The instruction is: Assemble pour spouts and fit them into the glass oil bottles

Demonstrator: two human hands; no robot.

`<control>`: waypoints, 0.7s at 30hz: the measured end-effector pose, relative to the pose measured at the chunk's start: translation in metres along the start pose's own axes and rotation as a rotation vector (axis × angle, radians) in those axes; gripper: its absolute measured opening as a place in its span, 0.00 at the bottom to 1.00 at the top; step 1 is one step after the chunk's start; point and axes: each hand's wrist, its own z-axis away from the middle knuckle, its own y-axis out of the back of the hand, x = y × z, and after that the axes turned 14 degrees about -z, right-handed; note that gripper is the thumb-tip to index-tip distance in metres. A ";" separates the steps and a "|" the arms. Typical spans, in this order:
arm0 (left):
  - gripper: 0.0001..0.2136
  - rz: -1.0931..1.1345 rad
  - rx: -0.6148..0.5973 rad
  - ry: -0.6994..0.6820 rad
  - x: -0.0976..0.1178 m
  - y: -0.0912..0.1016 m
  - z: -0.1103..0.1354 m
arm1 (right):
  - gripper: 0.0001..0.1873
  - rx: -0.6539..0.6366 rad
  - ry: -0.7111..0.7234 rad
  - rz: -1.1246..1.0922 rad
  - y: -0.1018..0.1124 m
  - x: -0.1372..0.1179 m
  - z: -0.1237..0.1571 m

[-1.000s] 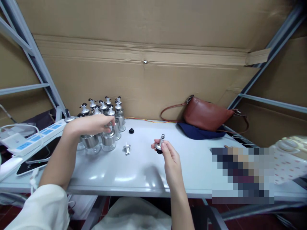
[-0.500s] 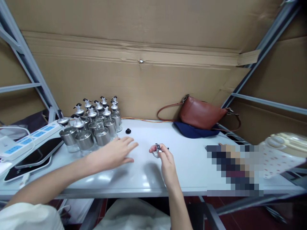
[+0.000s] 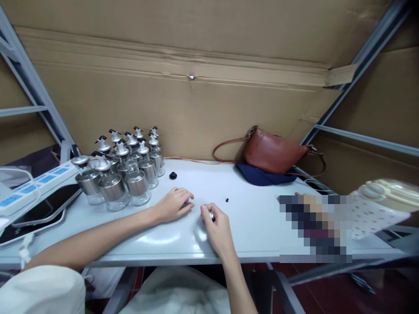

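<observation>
My right hand [image 3: 218, 229] is closed around a silver pourer top [image 3: 212, 215], most of it hidden by the fingers, just above the white table [image 3: 255, 222]. My left hand [image 3: 174, 205] rests low over the table to its left, fingers loosely bent and apart, holding nothing. Beyond the left hand lies a black ring-shaped stopper [image 3: 173, 175]. A tiny black piece [image 3: 227, 199] sits on the table past my right hand. Left of my hands stands an open glass bottle with a steel band [image 3: 136, 183], in front of several similar bottles [image 3: 113, 187] fitted with silver pourer tops.
On the left are a white power strip [image 3: 39, 185] and a dark phone-like device [image 3: 49, 207]. At the back right, a brown handbag [image 3: 275, 150] lies on a navy cloth item [image 3: 258, 175]. A dotted white bag [image 3: 373, 216] is at the right end. Cardboard [image 3: 193, 117] walls the back.
My left hand has lowered toward the table and moved right. My right hand has turned and lowered slightly, covering more of the pourer top. The tiny black piece shows more fully.
</observation>
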 end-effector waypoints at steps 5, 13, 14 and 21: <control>0.18 0.047 0.031 -0.201 -0.003 -0.004 0.002 | 0.09 -0.180 0.186 0.101 -0.001 0.003 0.001; 0.10 -0.170 0.096 -0.420 -0.004 -0.009 0.001 | 0.10 -0.336 0.129 0.114 -0.001 0.010 0.002; 0.10 -0.191 0.095 -0.428 -0.004 -0.010 0.001 | 0.11 -0.346 0.115 0.101 -0.001 0.010 0.002; 0.13 -0.164 0.127 -0.467 -0.003 -0.010 0.002 | 0.18 -0.358 -0.009 -0.031 -0.001 0.004 -0.001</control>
